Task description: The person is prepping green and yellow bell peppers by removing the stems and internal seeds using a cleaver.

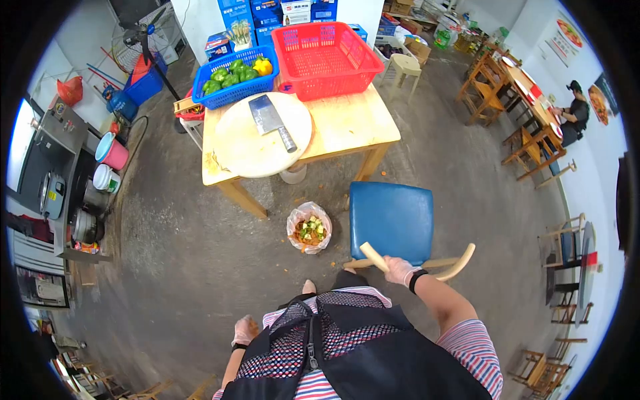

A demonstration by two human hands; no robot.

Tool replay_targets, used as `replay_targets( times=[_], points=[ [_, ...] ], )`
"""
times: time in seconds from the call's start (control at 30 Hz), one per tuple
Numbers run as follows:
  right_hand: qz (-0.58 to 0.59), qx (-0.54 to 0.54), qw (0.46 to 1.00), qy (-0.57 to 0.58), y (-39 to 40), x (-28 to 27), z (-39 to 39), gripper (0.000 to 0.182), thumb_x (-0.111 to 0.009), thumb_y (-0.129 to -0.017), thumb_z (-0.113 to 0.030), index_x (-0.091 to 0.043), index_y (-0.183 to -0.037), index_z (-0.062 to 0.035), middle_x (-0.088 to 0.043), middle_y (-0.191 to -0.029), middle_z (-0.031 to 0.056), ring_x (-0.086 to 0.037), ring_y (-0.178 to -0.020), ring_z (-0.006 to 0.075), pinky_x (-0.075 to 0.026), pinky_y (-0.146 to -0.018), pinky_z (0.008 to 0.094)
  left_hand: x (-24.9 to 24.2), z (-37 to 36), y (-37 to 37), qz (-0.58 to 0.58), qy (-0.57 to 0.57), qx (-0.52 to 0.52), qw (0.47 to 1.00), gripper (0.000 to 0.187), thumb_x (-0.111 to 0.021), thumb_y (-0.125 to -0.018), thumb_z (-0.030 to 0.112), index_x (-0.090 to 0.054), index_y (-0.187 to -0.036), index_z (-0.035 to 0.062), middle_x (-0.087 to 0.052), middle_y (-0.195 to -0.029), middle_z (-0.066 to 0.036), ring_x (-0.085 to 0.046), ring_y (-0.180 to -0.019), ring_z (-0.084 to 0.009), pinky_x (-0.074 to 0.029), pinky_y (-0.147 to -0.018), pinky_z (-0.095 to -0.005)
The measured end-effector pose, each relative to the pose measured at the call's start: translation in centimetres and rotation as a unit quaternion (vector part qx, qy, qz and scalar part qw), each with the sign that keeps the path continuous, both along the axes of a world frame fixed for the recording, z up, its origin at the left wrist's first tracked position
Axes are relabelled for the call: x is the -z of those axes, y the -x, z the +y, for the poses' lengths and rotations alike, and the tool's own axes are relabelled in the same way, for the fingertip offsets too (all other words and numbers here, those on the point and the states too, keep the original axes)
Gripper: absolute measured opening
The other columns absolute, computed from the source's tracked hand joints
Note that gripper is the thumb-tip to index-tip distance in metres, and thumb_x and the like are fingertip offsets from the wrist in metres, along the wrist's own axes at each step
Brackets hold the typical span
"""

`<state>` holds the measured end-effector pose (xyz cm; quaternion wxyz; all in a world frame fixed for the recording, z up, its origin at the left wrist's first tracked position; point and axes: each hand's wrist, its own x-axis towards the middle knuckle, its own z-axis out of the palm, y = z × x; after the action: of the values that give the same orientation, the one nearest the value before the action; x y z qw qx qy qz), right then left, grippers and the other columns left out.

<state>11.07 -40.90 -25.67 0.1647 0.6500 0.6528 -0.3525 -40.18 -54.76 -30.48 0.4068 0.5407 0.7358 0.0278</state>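
My right hand (pixel 400 271), in a clear plastic glove, is closed around the wooden frame of a chair (pixel 392 223) with a blue padded seat. My left hand (pixel 245 330), also gloved, hangs low beside my body, holding nothing I can see, its fingers loosely apart. Ahead stands a wooden table (pixel 347 123) bearing a round chopping board (pixel 233 143). A cleaver (pixel 265 115) lies flat on the board, its dark handle towards me. On the floor between me and the table is a plastic-lined bin (pixel 322 245) with vegetable scraps in it.
A blue basket (pixel 230 100) of green peppers and one yellow pepper, plus a red basket (pixel 327 63), sit at the table's back. A fan (pixel 143 37) and buckets (pixel 112 152) are at left. Another person (pixel 575 117) sits at the far-right dining table. Scraps dot the floor.
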Motion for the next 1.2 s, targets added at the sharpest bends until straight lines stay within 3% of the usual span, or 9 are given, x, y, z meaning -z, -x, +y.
replay_targets(
  times=[0.2,0.33,0.57,0.7,0.73,0.77,0.87,1.0,1.2],
  points=[
    [-0.024,0.012,1.0,-0.008,1.7,0.0,-1.7,0.034,-0.054,-0.078,-0.008,-0.052,-0.112,-0.0079,-0.063,-0.102,0.0198,-0.061,-0.101,0.035,-0.049,-0.084,0.0431,5.9,6.2,7.7,-0.312,0.097,-0.429,0.842,0.021,-0.056,-0.082,0.027,-0.053,-0.078,0.0068,-0.052,-0.065,-0.006,-0.051,-0.053,-0.0208,-0.041,-0.047,-0.0358],
    [-0.027,0.011,1.0,-0.003,0.7,0.5,-3.8,0.036,-0.054,-0.078,-0.005,-0.052,-0.113,-0.0098,-0.064,-0.101,0.0175,-0.061,-0.1,0.0334,-0.049,-0.083,0.0428,-0.1,10.8,5.0,-0.203,0.039,-0.403,0.891,0.017,-0.051,-0.081,0.023,-0.054,-0.079,0.0072,-0.049,-0.061,-0.005,-0.049,-0.051,-0.0203,-0.039,-0.048,-0.0335],
    [-0.086,0.038,0.996,0.0,1.8,-2.1,-6.7,0.032,-0.054,-0.08,-0.008,-0.057,-0.111,-0.0136,-0.065,-0.1,0.0128,-0.062,-0.099,0.0305,-0.048,-0.083,0.0426,0.8,9.7,7.1,-0.215,0.096,-0.338,0.911,0.016,-0.058,-0.081,0.023,-0.057,-0.088,0.0084,-0.055,-0.073,-0.006,-0.054,-0.064,-0.0199,-0.043,-0.056,-0.0356],
    [-0.094,0.07,0.993,0.0,2.0,-1.7,-6.9,0.031,-0.054,-0.079,-0.007,-0.059,-0.109,-0.0138,-0.066,-0.1,0.0121,-0.062,-0.098,0.0299,-0.048,-0.083,0.043,5.6,4.7,11.0,-0.134,0.057,-0.016,0.989,0.018,-0.06,-0.079,0.025,-0.06,-0.08,0.0068,-0.061,-0.072,-0.009,-0.059,-0.064,-0.0259,-0.046,-0.056,-0.04],
    [-0.11,0.076,0.991,-0.001,2.2,-1.6,-7.0,0.03,-0.054,-0.08,-0.007,-0.059,-0.109,-0.0142,-0.066,-0.099,0.0117,-0.063,-0.098,0.0294,-0.047,-0.083,0.0432,1.9,5.1,9.4,0.085,0.03,0.292,0.952,0.019,-0.065,-0.074,0.023,-0.061,-0.08,0.006,-0.066,-0.078,-0.014,-0.065,-0.074,-0.0322,-0.051,-0.066,-0.0418],
    [-0.126,0.081,0.989,-0.002,2.5,-1.4,-7.0,0.03,-0.053,-0.08,-0.007,-0.06,-0.108,-0.0147,-0.066,-0.099,0.0112,-0.063,-0.098,0.0289,-0.047,-0.083,0.0433,6.8,3.6,11.3,0.142,0.108,0.301,0.937,0.022,-0.07,-0.068,0.021,-0.062,-0.082,0.0071,-0.066,-0.086,-0.016,-0.064,-0.085,-0.0351,-0.052,-0.075,-0.0411],
    [-0.146,0.093,0.985,-0.006,2.8,-0.8,-7.0,0.029,-0.054,-0.081,-0.008,-0.061,-0.107,-0.0164,-0.066,-0.102,0.0093,-0.063,-0.099,0.0274,-0.046,-0.085,0.0442,2.5,3.3,8.9,0.097,0.097,0.204,0.969,0.027,-0.072,-0.069,0.025,-0.062,-0.085,0.0051,-0.066,-0.086,-0.018,-0.063,-0.088,-0.0364,-0.05,-0.076,-0.0417],
    [-0.156,0.102,0.982,0.017,3.1,-1.4,-6.6,0.028,-0.055,-0.081,-0.01,-0.061,-0.108,-0.0173,-0.065,-0.104,0.0061,-0.062,-0.101,0.0268,-0.045,-0.087,0.0455,6.3,1.7,9.6,-0.173,0.169,-0.239,0.941,0.023,-0.065,-0.074,0.024,-0.061,-0.082,0.0028,-0.064,-0.08,-0.018,-0.062,-0.076,-0.0337,-0.048,-0.065,-0.0416],
    [-0.166,0.079,0.983,-0.015,2.9,-0.3,-7.3,0.024,-0.05,-0.086,-0.014,-0.061,-0.107,-0.0187,-0.065,-0.104,0.0058,-0.062,-0.1,0.0262,-0.046,-0.084,0.0448,5.7,2.2,6.7,-0.212,0.153,-0.324,0.909,0.02,-0.062,-0.076,0.022,-0.059,-0.078,0.0028,-0.059,-0.073,-0.015,-0.057,-0.066,-0.0303,-0.043,-0.057,-0.0402]
  ],
)
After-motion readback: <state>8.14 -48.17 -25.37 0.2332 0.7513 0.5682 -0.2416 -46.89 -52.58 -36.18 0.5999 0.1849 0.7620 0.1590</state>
